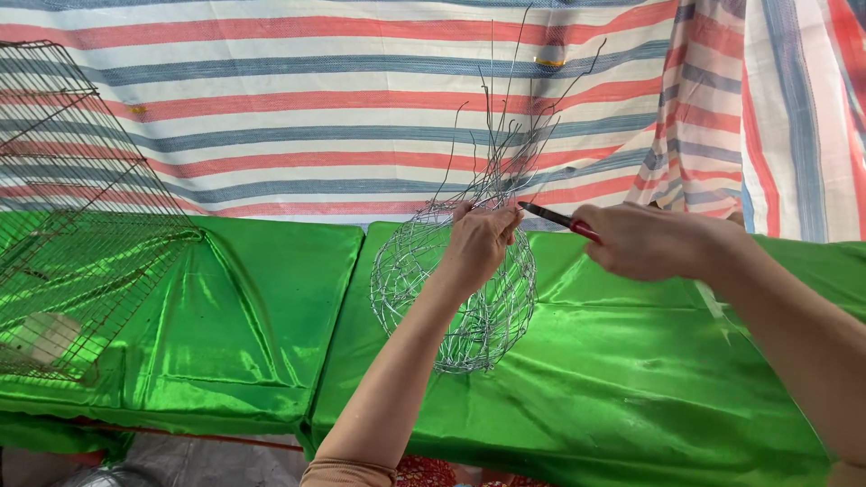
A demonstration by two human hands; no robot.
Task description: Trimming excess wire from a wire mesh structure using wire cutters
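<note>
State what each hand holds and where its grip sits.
The left hand grips the rounded wire mesh basket at its upper rim. The right hand grips red-handled pliers by the handles.

Open green cloth (631, 379) right of the wire basket (456, 298); wire cage (63, 207) crowding the far left.

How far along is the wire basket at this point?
Done, apparently: the wire basket already has a woven, rounded body standing on the green cloth. In hand: the left hand holds its upper rim while the right hand brings red-handled pliers to the wires there. Left: many loose wire ends stick up unwoven above the rim, so the top looks unfinished.
</note>
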